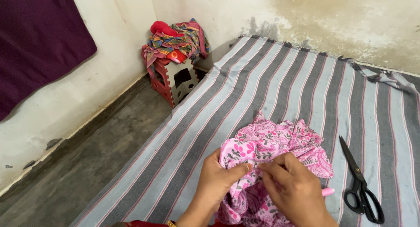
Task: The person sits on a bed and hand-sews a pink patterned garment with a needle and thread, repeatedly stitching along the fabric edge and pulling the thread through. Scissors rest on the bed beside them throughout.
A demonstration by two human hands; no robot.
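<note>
Head view looks down on a person's two bare hands working a bunched piece of pink floral cloth [273, 144] over a striped mat [280, 87] spread on the floor. The left hand [218, 181] grips the cloth from the near left side, its fingers [239, 170] curled shut over a fold with the thumb pressed on top. The right hand [295, 190] lies just beside it, touching the same fold, its fingers [275, 170] pinched closed on the fabric edge right where the left thumb ends. The cloth is crumpled in a heap, part of it rising between the hands and the rest spilling away from the person and to the right across the grey, blue and red stripes.

A pink marker or chalk stick [328, 191] lies on the mat just to the right of the right hand, partly hidden by the cloth. Black-handled scissors [359, 183] lie further right, closed, blades pointing away from the person. In the far corner, a red and white plastic stool [175, 80] stands on the bare concrete floor [87, 157] with a pile of colourful fabrics [175, 41] on top. A dark purple curtain [35, 38] hangs on the left wall.
</note>
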